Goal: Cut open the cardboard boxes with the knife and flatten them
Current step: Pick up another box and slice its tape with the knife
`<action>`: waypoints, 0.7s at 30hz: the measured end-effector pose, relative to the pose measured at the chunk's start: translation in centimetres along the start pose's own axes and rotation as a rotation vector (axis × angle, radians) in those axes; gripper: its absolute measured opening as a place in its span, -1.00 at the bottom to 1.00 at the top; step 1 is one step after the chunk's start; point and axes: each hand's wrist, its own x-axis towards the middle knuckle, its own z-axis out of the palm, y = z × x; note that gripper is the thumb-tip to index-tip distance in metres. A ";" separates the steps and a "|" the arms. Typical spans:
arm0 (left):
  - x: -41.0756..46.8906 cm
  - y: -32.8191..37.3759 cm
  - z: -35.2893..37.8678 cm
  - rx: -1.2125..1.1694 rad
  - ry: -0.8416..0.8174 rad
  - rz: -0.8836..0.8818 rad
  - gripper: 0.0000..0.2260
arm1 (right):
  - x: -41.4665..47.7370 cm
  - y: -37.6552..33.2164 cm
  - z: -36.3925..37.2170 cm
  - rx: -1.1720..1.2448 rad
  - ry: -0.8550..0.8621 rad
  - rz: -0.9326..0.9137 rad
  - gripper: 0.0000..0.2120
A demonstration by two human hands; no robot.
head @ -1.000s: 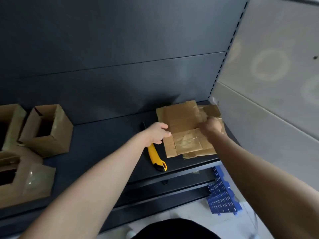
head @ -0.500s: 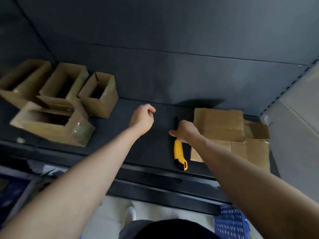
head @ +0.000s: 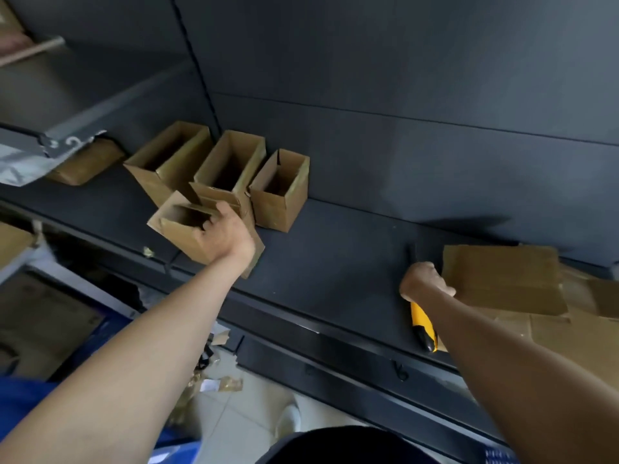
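Several open cardboard boxes stand on the dark shelf (head: 335, 262) at the left. My left hand (head: 222, 234) grips the nearest box (head: 182, 234) by its rim, fingers inside the opening. Behind it stand a long box (head: 167, 165), a tall box (head: 227, 169) and a small box (head: 279, 192). At the right, my right hand (head: 423, 283) is curled round the yellow utility knife (head: 424, 329), whose blade end points away from me. A stack of flattened cardboard (head: 505, 279) lies just right of that hand.
A further box (head: 87, 162) and a grey plastic bag (head: 23, 159) sit on the neighbouring shelf at far left. Cardboard scraps (head: 217, 383) litter the tiled floor below. A blue crate (head: 20, 393) stands low on the left. The shelf's back panel rises behind everything.
The view has swung left. My left hand left the flattened stack, crossed the shelf and took hold of the nearest open box. My right hand moved from the stack onto the knife.
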 end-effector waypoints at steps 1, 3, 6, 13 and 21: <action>0.5 -0.2 -0.2 0.018 -0.024 0.008 -0.69 | -0.3 -0.5 -0.1 -0.010 0.002 -0.030 -0.55; 0.8 0.0 -0.9 0.058 -0.029 0.064 -0.78 | -0.9 -2.0 -0.6 0.020 0.016 -0.108 -0.65; 0.9 1.2 -2.8 -0.014 -0.040 0.120 -0.82 | -1.7 -4.5 -1.5 0.185 -0.005 -0.203 -0.72; 2.2 4.4 -7.5 -0.612 -0.360 0.059 -0.63 | -3.2 -7.6 -4.8 0.743 -0.240 -0.159 -0.91; 2.4 5.1 -4.3 -1.185 -0.934 -0.197 -0.91 | -2.3 -2.4 -6.9 1.106 -0.500 -0.107 -0.53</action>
